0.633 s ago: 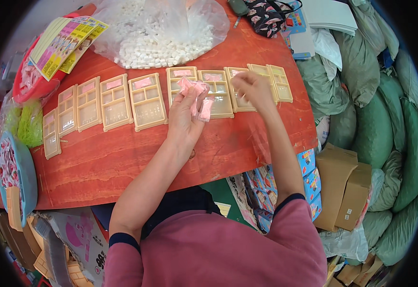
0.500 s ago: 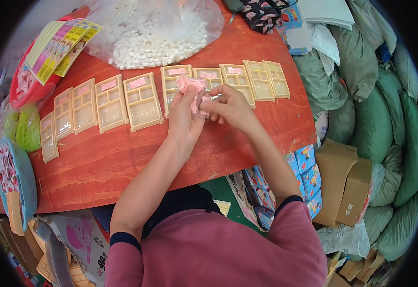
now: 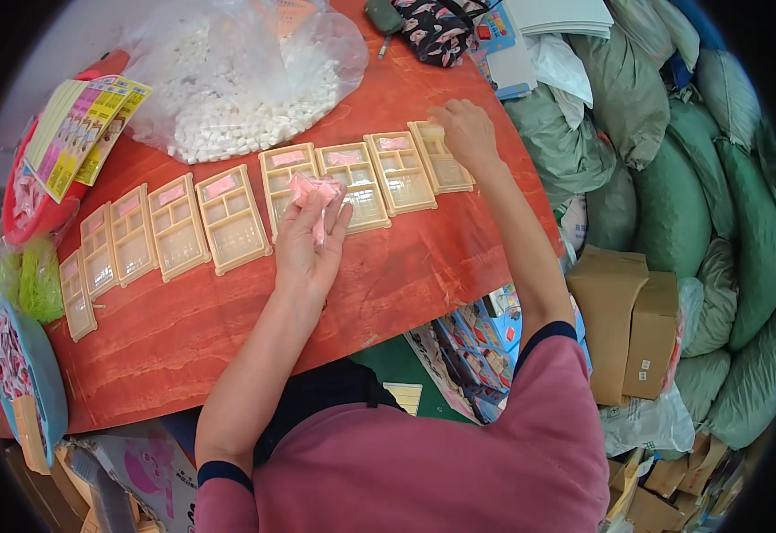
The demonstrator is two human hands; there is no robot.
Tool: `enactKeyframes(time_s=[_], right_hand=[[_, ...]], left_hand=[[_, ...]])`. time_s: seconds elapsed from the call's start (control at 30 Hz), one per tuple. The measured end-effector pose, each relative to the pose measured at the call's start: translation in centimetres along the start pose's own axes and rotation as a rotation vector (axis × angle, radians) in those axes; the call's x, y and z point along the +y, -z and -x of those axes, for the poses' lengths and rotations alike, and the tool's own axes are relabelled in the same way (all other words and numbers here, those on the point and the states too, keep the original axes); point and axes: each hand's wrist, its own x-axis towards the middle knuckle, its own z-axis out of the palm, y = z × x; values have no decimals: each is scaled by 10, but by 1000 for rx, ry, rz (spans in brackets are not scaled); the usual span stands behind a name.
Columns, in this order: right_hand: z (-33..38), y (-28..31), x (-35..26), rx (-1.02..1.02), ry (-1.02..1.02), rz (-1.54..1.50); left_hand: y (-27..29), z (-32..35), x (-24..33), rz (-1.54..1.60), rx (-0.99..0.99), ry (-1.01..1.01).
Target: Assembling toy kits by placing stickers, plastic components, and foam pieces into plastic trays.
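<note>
Under my right hand (image 3: 464, 133), at the far right end of the row, sits the last beige compartment tray (image 3: 441, 156); my fingertips press down into its top cell, bunched together, though I cannot tell whether a piece is pinched between them. My left hand (image 3: 310, 238) hovers over the middle of the row, fingers curled loosely around a clump of small pink pieces (image 3: 315, 192). I judge the loose hold the main risk: pieces could slip out and scatter across the trays below. The end tray lies near the red table's (image 3: 228, 329) edge, so a sideways push might nudge it off.
</note>
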Motion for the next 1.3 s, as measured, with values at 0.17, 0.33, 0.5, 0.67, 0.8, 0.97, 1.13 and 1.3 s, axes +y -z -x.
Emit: enactKeyframes(time_s=[0.17,0.33,0.5,0.67,0.8,0.97,1.13,1.3], right_hand=[[4,-25,20,-79,133,-84],[8,-20,8,-65,-138,-354],[22,-16,1,-64,-196,-431],[10,35,-87,-327,-180,-1208],[7,54,-101,-499,-88,-1124],[17,60,-78,-488,-513,-1340],[24,15,4,121,-852,-1255],[31,-12,62,198,-1040,-1009]], left_hand=[[-1,0,-2,15,-33,24],[4,-2,0,9,-67,43],[-1,-5,-10,-128,-127,48],[-10,-2,-11,-541,-107,75],[-16,0,-11,-833,-174,54],[-16,1,-14,-798,-195,103],[-13,15,-9,-666,-172,170],[-13,21,-12,-586,-194,220]])
